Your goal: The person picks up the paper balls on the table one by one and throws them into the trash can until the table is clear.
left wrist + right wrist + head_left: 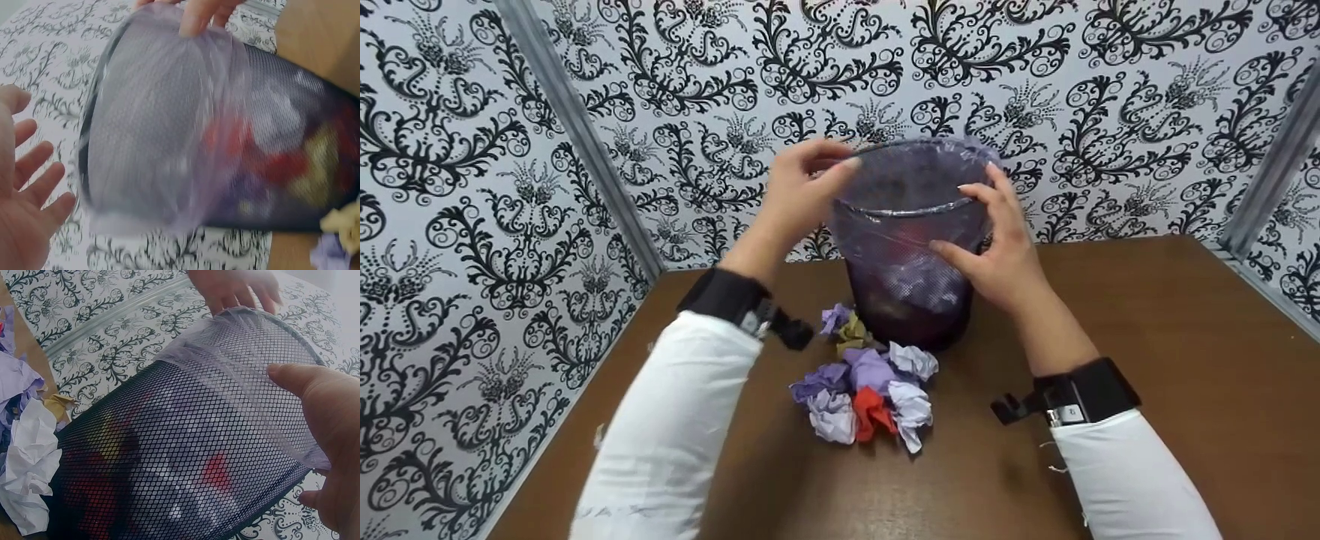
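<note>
Purple liner (157,129) already drapes over the mesh bin (911,326), wrinkled; some paper (318,169) shows inside, crumpled papers (871,371) remain in front. Left hand (804,184) spreads beside the bin's top; right hand (1006,251) splays against the liner.

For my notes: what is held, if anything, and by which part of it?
The left hand holds nothing. The right hand is at the liner folded over the top of the bin; whether its fingers grip it cannot be told.
</note>
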A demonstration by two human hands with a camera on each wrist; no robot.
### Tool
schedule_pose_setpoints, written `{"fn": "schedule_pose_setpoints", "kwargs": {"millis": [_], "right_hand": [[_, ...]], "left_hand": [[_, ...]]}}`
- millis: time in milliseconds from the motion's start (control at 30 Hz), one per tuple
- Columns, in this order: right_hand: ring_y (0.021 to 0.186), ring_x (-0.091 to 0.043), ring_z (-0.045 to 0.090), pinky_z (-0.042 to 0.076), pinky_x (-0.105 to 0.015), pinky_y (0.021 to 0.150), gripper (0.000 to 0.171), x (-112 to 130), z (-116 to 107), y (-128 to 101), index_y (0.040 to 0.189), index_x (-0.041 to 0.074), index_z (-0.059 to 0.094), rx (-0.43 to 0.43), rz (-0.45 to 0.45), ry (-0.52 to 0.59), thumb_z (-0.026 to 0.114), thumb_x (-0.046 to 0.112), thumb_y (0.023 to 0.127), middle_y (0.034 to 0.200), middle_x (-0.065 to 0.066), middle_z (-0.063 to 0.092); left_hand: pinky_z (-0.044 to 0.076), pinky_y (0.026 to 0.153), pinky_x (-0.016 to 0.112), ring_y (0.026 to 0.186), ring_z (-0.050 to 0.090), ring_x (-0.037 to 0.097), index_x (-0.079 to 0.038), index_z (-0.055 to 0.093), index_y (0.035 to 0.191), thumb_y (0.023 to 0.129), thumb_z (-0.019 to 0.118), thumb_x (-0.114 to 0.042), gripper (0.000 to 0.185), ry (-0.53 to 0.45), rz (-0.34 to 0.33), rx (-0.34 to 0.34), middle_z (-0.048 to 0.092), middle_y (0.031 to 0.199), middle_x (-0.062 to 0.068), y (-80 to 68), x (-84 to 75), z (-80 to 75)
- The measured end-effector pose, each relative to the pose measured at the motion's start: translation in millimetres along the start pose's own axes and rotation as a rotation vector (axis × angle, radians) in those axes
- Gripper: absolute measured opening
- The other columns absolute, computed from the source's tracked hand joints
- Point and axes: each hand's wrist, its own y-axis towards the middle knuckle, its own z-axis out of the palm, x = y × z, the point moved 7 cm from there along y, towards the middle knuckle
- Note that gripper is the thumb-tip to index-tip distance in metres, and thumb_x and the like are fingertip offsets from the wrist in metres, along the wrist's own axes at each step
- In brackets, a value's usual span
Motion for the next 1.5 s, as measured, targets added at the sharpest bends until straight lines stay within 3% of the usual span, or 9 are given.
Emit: {"fn": "schedule_pose_setpoints", "kwargs": {"millis": [67, 167, 400, 600, 767, 833, 1067, 1333, 1500], "right_hand": [[0.145, -0.019, 0.019, 0.022, -0.062, 0.112, 0.071, 0.5, -0.2, 0.6, 0.131, 0.037, 0.048, 0.001, -0.001, 0.0, 0.084, 0.047, 0.071, 0.16, 0.015, 0.014], [0.145, -0.02, 0.019, 0.022, -0.063, 0.112, 0.071, 0.9, -0.8, 1.2, 0.131, 0.036, 0.048, 0.002, -0.007, -0.002, 0.083, 0.047, 0.071, 0.16, 0.015, 0.014], [0.145, -0.021, 0.019, 0.023, -0.064, 0.111, 0.072, -0.1, -0.3, -0.6, 0.132, 0.034, 0.048, -0.001, -0.008, 0.0, 0.084, 0.045, 0.071, 0.16, 0.014, 0.014], [0.145, -0.021, 0.019, 0.022, -0.062, 0.112, 0.073, 0.5, 2.7, -1.7, 0.132, 0.034, 0.048, 0.002, 0.005, 0.006, 0.084, 0.047, 0.07, 0.16, 0.016, 0.014], [0.146, -0.021, 0.018, 0.022, -0.063, 0.112, 0.072, 0.8, 1.7, -1.3, 0.132, 0.037, 0.047, 0.007, 0.007, 0.005, 0.083, 0.048, 0.071, 0.159, 0.018, 0.012], [0.146, -0.021, 0.018, 0.022, -0.063, 0.112, 0.072, 0.5, 1.1, -0.6, 0.132, 0.037, 0.046, 0.007, 0.005, 0.003, 0.083, 0.048, 0.071, 0.159, 0.018, 0.012], [0.145, -0.02, 0.019, 0.024, -0.063, 0.111, 0.072, -1.9, 2.4, -0.3, 0.132, 0.038, 0.046, 0.016, 0.015, -0.006, 0.082, 0.05, 0.071, 0.159, 0.02, 0.012], [0.145, -0.022, 0.02, 0.025, -0.064, 0.11, 0.072, -0.4, 1.5, -0.3, 0.133, 0.038, 0.046, 0.015, -0.003, -0.004, 0.083, 0.047, 0.072, 0.159, 0.018, 0.012], [0.146, -0.023, 0.019, 0.022, -0.064, 0.111, 0.073, -0.2, 0.2, -1.1, 0.133, 0.035, 0.046, 0.014, -0.007, -0.021, 0.083, 0.046, 0.072, 0.16, 0.015, 0.013]], "left_hand": [[0.053, 0.08, 0.029, 0.089, 0.061, 0.015, -0.013, 0.069, 0.099, 0.089, 0.07, -0.025, 0.015, 0.048, 0.058, -0.036, 0.067, 0.096, 0.002, -6.0, 9.9, -15.3], [0.05, 0.068, 0.03, 0.076, 0.056, 0.018, -0.014, 0.066, 0.087, 0.088, 0.068, -0.025, 0.012, 0.133, 0.053, -0.037, 0.062, 0.084, 0.003, -17.2, 34.3, -31.8], [0.053, 0.064, 0.034, 0.075, 0.057, 0.02, -0.015, 0.064, 0.086, 0.089, 0.065, -0.025, 0.011, 0.326, -0.183, 0.224, 0.061, 0.084, 0.003, -49.6, 113.6, -22.9], [0.052, 0.09, 0.039, 0.101, 0.06, 0.024, -0.018, 0.056, 0.127, 0.091, 0.064, -0.019, 0.037, 0.395, -0.396, 0.404, 0.06, 0.118, 0.003, -79.7, 163.0, 2.2], [0.038, 0.109, 0.046, 0.127, 0.048, 0.029, -0.025, 0.046, 0.143, 0.086, 0.066, -0.015, 0.061, 0.506, -0.407, 0.494, 0.046, 0.145, 0.006, -85.5, 177.0, 24.4], [0.034, 0.112, 0.046, 0.134, 0.042, 0.027, -0.021, 0.046, 0.143, 0.085, 0.065, -0.015, 0.061, 0.598, -0.333, 0.555, 0.045, 0.148, 0.007, -83.7, 178.5, 35.2], [0.033, 0.107, 0.061, 0.136, 0.038, 0.038, -0.026, 0.045, 0.145, 0.086, 0.063, -0.02, 0.062, 0.829, -0.262, 0.682, 0.036, 0.152, 0.011, -94.1, 187.2, 53.5], [0.043, 0.103, 0.046, 0.119, 0.054, 0.029, -0.014, 0.053, 0.134, 0.077, 0.075, -0.017, 0.061, 0.678, -0.312, 0.62, 0.058, 0.13, 0.009, -99.2, 194.7, 52.1], [0.053, 0.079, 0.037, 0.09, 0.061, 0.023, -0.01, 0.061, 0.107, 0.073, 0.075, -0.01, 0.037, 0.637, -0.235, 0.576, 0.065, 0.098, 0.005, -98.5, 199.7, 50.3]]}}
